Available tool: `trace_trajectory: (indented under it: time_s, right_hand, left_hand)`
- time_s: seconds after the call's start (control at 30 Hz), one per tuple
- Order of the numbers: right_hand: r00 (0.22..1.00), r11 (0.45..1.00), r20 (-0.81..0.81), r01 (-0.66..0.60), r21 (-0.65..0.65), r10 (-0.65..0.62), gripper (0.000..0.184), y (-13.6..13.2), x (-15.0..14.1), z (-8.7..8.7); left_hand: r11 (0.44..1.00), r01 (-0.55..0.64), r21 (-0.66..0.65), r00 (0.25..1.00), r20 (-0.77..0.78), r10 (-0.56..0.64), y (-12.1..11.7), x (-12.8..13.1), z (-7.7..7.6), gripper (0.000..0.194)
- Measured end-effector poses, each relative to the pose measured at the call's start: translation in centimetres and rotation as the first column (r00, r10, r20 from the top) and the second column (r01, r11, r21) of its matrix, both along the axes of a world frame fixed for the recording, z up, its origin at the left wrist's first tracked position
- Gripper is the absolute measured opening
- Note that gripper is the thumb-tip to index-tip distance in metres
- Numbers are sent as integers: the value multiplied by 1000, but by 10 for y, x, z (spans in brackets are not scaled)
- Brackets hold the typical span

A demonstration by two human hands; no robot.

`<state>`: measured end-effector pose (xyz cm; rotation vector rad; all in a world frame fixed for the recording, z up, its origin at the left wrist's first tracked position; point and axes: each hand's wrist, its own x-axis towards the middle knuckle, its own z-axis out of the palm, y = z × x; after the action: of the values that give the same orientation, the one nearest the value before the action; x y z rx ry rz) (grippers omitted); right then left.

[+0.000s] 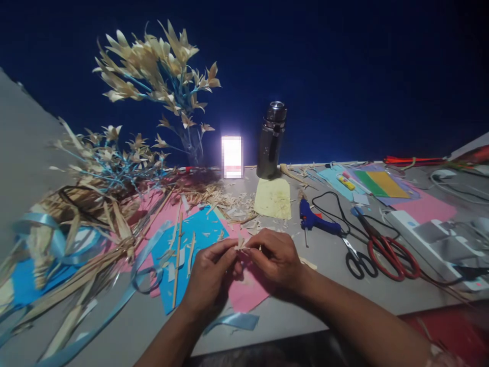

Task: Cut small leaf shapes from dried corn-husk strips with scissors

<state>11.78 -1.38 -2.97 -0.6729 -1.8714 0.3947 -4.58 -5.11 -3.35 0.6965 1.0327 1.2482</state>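
Between my fingertips is a small pale flower-like piece of dried husk [240, 244], low over the table's middle. My left hand [214, 267] pinches it from the left, thumb and forefinger together. From the other side my right hand [277, 257] pinches the same piece with curled fingers. Pink paper [248, 290] lies under my hands, and a blue sheet [202, 227] strewn with husk scraps is at the left. A short piece of light blue ribbon [239, 321] rests nearer to me. The piece is tiny, so its details are hard to make out.
Dried-husk flowers on blue stems [148, 66] stand back left, above husk strips and blue ribbon [141, 275]. A flask [272, 140] and a bright screen [232, 157] stand behind. At right lie a blue glue gun [319, 221], scissors [361, 262], red-handled scissors [393, 257] and a power strip [424, 244].
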Motion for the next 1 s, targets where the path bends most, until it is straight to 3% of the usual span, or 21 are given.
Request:
trace_trajectory:
  time_s: [0.17,0.33,0.53,0.67,0.8,1.0]
  right_hand:
    - [1000,1000,2,6,-3,-6,9,1,0,-1]
    - [999,999,18,-34,-23,35,6,0,0,-3]
    - [998,997,58,-8,-82,13,7,-1,1,-1]
    - [990,997,138,-26,-79,37,10,-1,2,-4]
    - [986,996,152,-52,-75,63,10,-2,1,-6]
    - [987,985,129,-75,-155,96,11,-1,-1,-8]
  left_hand:
    - [998,-18,-54,1000,8,19,0,-2,2,22]
    - [999,34,-14,998,-47,-35,-1,-1,3,18]
    - [1000,-18,3,999,-28,18,-1,-9,1,22]
    - [996,-50,76,998,-22,52,-6,-14,3,23]
    - [989,-131,68,989,-66,135,-11,-13,6,16]
    - [972,-69,223,976,-185,112,-10,-18,3,12]
